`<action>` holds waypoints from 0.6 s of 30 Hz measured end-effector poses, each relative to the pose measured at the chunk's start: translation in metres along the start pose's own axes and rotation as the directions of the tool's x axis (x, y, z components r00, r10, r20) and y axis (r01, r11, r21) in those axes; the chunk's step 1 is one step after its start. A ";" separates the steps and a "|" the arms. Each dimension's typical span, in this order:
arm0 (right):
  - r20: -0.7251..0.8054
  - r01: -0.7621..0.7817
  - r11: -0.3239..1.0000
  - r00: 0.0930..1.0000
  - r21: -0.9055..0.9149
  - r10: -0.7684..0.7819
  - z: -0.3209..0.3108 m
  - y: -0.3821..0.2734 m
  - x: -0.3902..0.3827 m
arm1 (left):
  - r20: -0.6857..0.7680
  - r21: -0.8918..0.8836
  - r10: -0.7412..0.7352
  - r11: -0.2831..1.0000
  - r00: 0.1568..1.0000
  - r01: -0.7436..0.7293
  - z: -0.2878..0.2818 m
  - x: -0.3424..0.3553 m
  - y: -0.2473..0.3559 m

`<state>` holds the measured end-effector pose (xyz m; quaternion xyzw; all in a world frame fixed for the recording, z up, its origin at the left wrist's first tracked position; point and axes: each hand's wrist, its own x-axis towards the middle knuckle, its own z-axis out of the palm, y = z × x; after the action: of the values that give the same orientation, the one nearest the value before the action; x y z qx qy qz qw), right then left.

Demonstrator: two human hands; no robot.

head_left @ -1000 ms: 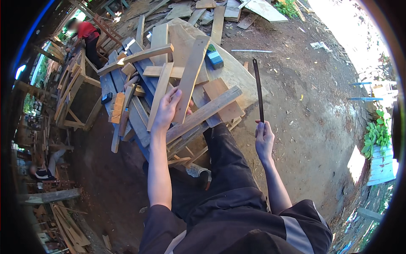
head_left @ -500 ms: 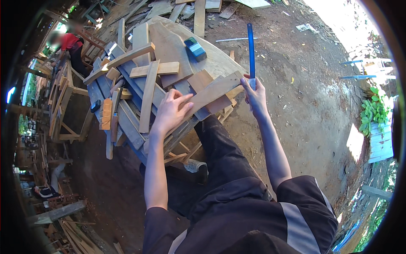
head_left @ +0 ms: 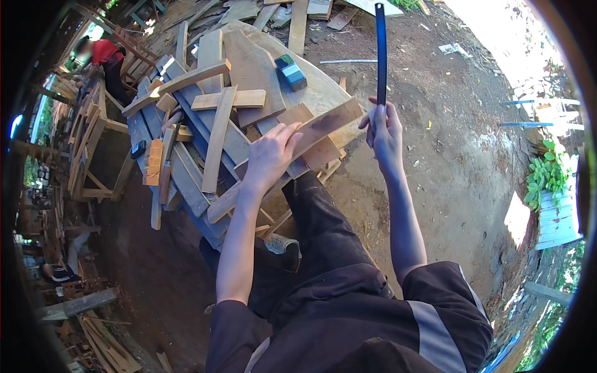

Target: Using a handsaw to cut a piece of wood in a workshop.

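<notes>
My left hand (head_left: 272, 153) is closed on a wooden plank (head_left: 326, 127), its fingers over the upper edge. The plank slants up to the right across the pile on the bench, and its near end is partly covered by my hand and arm. Off the plank's far right end, my right hand (head_left: 384, 132) grips the lower end of a long, thin, flat blue strip (head_left: 381, 56), like a ruler. It points upward, nearly straight, apart from the plank. Short wooden blocks (head_left: 320, 153) lie under the plank.
Boards crowd the workbench, among them a crossed pair of slats (head_left: 221, 138). A blue-and-black box-shaped device (head_left: 290, 73) rests on a wide board (head_left: 252, 68). An orange-tan block (head_left: 153, 163) lies at the left edge. A person in red (head_left: 109, 53) works far left.
The plank has tilted, turning its broad face more toward me. My left hand has shifted right and curled its fingers over it. My right hand has moved slightly right, and the strip stands higher and darker.
</notes>
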<state>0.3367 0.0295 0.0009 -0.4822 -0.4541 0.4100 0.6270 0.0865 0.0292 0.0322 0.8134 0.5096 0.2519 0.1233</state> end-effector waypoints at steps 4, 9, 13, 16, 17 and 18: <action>0.003 0.035 0.855 0.999 -0.517 -0.039 -0.013 0.001 -0.032 | 0.057 0.182 -0.042 0.983 0.998 0.031 0.027 -0.003 -0.004; 0.112 -0.023 0.572 0.973 -0.820 0.200 -0.023 -0.028 -0.063 | 0.006 0.261 -0.043 0.965 0.999 0.040 0.035 -0.005 -0.003; 0.132 0.029 0.393 0.962 -0.919 0.238 -0.024 -0.040 -0.075 | 0.022 0.263 -0.007 0.965 1.000 0.001 0.040 0.003 -0.003; 0.135 0.043 0.353 0.961 -0.935 0.240 -0.022 -0.048 -0.076 | 0.046 0.312 -0.025 0.950 0.999 0.009 0.053 0.015 0.001; 0.138 0.048 0.347 0.961 -0.937 0.240 -0.021 -0.049 -0.076 | 0.007 0.326 0.011 0.945 1.000 -0.013 0.056 0.019 0.006; 0.146 0.061 0.327 0.959 -0.943 0.243 -0.020 -0.049 -0.077 | 0.002 0.322 0.007 0.947 1.000 -0.008 0.057 0.021 0.010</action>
<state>0.3409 -0.0584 0.0332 -0.7213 -0.6570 0.1664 0.1429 0.1317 0.0469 -0.0051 0.8248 0.5406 0.1655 -0.0116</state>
